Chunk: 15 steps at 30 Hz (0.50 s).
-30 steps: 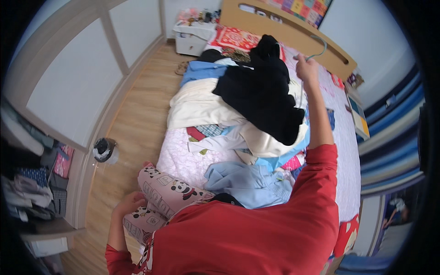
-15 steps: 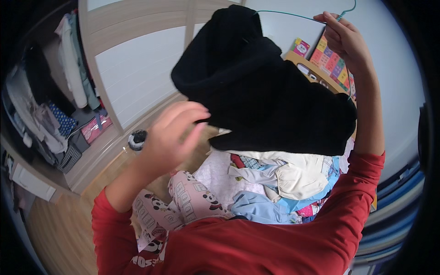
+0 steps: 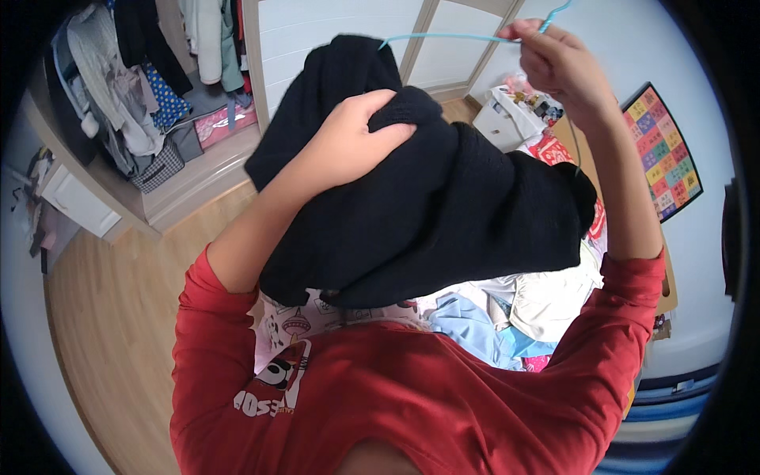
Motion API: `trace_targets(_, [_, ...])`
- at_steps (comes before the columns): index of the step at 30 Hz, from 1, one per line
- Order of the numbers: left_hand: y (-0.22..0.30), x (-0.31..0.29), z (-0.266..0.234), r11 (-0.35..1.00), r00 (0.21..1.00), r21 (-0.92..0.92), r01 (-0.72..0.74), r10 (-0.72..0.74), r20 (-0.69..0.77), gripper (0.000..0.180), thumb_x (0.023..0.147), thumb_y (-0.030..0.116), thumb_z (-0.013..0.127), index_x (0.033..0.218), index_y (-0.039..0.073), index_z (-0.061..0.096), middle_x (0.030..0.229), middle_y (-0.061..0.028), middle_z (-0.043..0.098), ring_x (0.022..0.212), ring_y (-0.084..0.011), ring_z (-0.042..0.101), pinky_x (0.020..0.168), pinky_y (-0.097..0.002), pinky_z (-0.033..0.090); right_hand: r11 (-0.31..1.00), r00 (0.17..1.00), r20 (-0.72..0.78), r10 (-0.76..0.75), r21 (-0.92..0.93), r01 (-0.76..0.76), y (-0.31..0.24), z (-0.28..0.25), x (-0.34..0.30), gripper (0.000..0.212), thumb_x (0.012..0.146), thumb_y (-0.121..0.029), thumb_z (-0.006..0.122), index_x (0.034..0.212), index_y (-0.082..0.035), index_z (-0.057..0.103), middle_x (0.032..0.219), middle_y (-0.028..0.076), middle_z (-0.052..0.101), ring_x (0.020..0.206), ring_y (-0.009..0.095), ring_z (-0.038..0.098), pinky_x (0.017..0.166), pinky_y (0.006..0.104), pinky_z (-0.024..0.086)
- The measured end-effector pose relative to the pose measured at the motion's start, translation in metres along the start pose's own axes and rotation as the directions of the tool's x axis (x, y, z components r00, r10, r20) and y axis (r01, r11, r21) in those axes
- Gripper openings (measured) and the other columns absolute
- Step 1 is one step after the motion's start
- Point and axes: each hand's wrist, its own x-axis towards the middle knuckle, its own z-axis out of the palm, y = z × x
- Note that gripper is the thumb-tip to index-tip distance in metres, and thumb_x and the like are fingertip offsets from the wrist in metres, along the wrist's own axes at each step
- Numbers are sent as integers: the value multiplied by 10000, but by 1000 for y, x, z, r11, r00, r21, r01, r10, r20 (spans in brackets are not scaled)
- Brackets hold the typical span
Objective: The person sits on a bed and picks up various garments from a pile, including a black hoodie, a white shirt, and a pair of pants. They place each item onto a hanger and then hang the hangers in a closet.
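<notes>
While the right hand (image 3: 558, 67) pinches the light-blue hanger (image 3: 451, 37) aloft, the left hand (image 3: 348, 138) clutches the black sweater (image 3: 451, 214) (fingers closed in fabric), steadying it above the bed (image 3: 538, 309).

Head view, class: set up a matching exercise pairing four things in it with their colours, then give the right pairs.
Things:
1. garment gripped by the left hand
2. hanger held by the right hand
3. sleeves of the person
4. floor

Colours:
A. red
B. light blue
C. black
D. light wood

Pairs: 1-C, 2-B, 3-A, 4-D
</notes>
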Motion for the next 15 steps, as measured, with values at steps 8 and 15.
trace_targets(8, [-67, -98, -69, 479, 992, -877, -27, -97, -84, 445, 701, -36, 531, 1137, -54, 443, 1092, -153, 524, 1042, -263, 488, 900, -367, 381, 941, 961, 62, 269, 194, -276, 96, 28, 0, 218, 904, -238, 410, 847, -46, 495, 481, -52, 299, 397, 47, 244, 380, 200, 181])
trace_targets(15, [-120, -156, -70, 956, 564, 207, 208, -290, 774, 271, 657, -47, 521, 922, -18, 574, 868, -129, 593, 827, -269, 557, 770, -319, 431, 967, 972, 14, 235, 100, -235, 116, 29, -4, 257, 900, -256, 425, 856, -32, 544, 497, -63, 328, 435, 30, 274, 417, 186, 207])
